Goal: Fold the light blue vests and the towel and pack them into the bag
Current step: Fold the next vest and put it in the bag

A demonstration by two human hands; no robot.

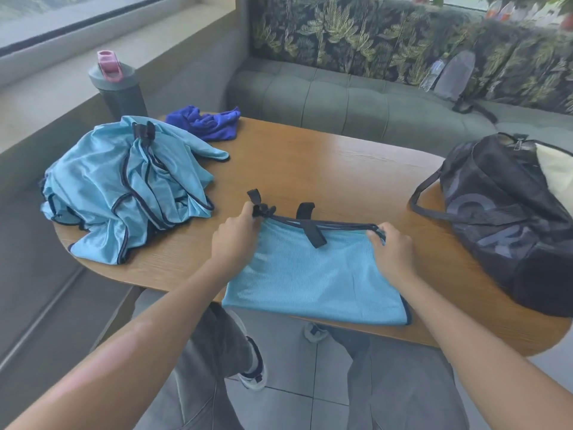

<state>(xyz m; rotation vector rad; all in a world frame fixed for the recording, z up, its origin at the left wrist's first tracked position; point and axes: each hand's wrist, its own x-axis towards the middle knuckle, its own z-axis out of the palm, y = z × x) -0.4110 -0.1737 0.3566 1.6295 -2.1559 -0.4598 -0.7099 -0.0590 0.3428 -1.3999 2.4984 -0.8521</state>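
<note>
— What's on the far left from where you're watching?

— I see a grey bottle (122,88) with a pink lid at the desk's (325,169) far left edge. In front of it lies a heap of light blue vests (124,187), crumpled, dark trim showing, one edge hanging over the near left rim of the desk. Just behind the heap, touching it, is the towel (207,122), deep blue and bunched up.

— And the hands?

— The left hand (234,240) has its fingers curled around the far left corner of a folded vest (313,274), pinching it by the knotted dark strap. The right hand (392,249) grips the far right corner of the same vest, fingers closed over the dark edge. That vest lies flat on the near middle of the desk, between both hands, its near edge hanging just past the desk's rim. A dark strap lies across its top edge.

— Where's the bag?

— The bag (502,218), black, sits on the right end of the desk, well apart from the folded vest. Its top is open, and a pale lining shows inside. One handle loops out toward the left.
</note>
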